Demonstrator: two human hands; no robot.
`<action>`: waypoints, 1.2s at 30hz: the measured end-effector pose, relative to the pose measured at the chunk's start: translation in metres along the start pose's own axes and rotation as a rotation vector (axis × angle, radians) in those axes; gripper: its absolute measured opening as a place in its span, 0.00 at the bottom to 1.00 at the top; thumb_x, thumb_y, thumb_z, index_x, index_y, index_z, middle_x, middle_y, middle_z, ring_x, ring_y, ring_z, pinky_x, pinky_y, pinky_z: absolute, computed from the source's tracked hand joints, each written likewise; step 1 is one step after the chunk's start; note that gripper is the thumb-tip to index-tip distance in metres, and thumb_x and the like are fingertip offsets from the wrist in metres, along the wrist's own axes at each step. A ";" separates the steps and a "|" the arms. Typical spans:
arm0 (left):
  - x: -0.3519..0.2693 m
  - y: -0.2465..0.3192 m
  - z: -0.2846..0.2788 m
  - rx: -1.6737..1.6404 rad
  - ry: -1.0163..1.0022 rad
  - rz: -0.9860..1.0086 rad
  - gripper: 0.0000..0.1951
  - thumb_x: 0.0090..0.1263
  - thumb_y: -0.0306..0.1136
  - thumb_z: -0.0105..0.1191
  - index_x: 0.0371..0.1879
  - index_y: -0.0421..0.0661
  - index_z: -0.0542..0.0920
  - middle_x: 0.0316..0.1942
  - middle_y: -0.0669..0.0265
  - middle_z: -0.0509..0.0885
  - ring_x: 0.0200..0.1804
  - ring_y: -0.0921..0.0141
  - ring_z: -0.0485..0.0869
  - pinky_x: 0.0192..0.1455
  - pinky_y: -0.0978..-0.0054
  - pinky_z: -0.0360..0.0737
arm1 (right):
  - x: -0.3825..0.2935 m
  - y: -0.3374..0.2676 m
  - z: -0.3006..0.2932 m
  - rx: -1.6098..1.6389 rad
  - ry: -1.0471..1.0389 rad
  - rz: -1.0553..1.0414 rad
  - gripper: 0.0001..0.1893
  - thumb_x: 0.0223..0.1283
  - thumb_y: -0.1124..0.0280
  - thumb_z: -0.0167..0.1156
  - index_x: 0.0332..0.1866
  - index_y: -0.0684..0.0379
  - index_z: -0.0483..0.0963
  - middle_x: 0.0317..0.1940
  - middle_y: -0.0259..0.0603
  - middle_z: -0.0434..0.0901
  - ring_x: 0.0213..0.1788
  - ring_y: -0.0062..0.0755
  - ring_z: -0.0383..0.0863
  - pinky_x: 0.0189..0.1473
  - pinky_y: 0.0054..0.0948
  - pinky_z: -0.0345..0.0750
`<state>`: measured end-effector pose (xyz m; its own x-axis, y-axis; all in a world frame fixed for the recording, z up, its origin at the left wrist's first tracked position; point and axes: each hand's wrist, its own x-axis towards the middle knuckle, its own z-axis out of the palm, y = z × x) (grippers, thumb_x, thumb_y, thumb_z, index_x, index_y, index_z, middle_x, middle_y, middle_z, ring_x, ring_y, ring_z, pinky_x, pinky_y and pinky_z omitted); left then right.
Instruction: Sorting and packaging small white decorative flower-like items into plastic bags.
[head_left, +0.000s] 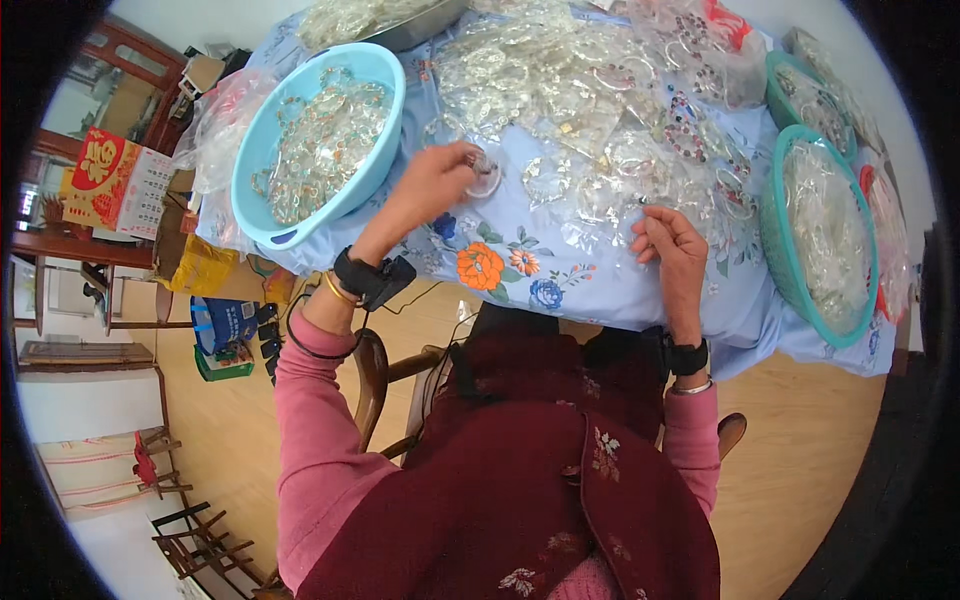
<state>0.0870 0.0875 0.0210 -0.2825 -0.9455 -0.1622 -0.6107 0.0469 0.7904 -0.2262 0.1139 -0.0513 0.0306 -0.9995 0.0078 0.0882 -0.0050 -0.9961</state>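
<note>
My left hand (439, 180) is over the table, its fingertips pinched on a bracelet in a clear plastic bag (485, 180). To the right, my right hand (673, 236) hovers at the near edge of the pile, fingers bent and partly apart; whether they touch a bag is unclear. A large pile of bagged bracelets (555, 82) spreads across the blue flowered tablecloth (420, 247). Left of my left hand stands a light blue plastic basin (394, 97) with many bagged beaded bracelets inside.
Two green plastic baskets (780, 247) of bagged items stand at the right edge. A metal bowl (420, 28) sits at the far side, with clear plastic bags (229, 112) left of the basin. Below the table's left end are a cardboard box (255, 281) and a blue bag (217, 326).
</note>
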 end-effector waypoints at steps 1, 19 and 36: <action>0.001 -0.002 0.000 -0.306 0.057 -0.048 0.16 0.59 0.26 0.49 0.48 0.37 0.74 0.40 0.55 0.81 0.38 0.66 0.82 0.39 0.68 0.79 | 0.000 -0.002 0.001 0.000 -0.003 -0.002 0.11 0.63 0.73 0.51 0.46 0.67 0.73 0.31 0.39 0.80 0.27 0.18 0.77 0.28 0.15 0.72; 0.038 0.017 0.023 -0.880 -0.011 -0.083 0.12 0.61 0.22 0.46 0.44 0.37 0.74 0.39 0.61 0.80 0.37 0.71 0.80 0.38 0.76 0.80 | 0.000 0.003 0.001 0.087 0.004 -0.018 0.09 0.59 0.77 0.52 0.43 0.66 0.75 0.28 0.38 0.79 0.25 0.19 0.77 0.25 0.16 0.73; 0.209 0.067 0.073 0.756 0.408 0.500 0.10 0.57 0.33 0.51 0.29 0.37 0.78 0.32 0.52 0.81 0.35 0.54 0.80 0.38 0.60 0.77 | -0.001 0.000 0.000 0.096 0.017 -0.053 0.08 0.59 0.77 0.52 0.42 0.67 0.75 0.28 0.37 0.79 0.25 0.18 0.77 0.24 0.16 0.73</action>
<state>-0.0663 -0.0832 -0.0032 -0.4464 -0.7928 0.4149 -0.8419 0.5292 0.1054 -0.2258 0.1147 -0.0511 0.0068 -0.9983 0.0579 0.1847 -0.0557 -0.9812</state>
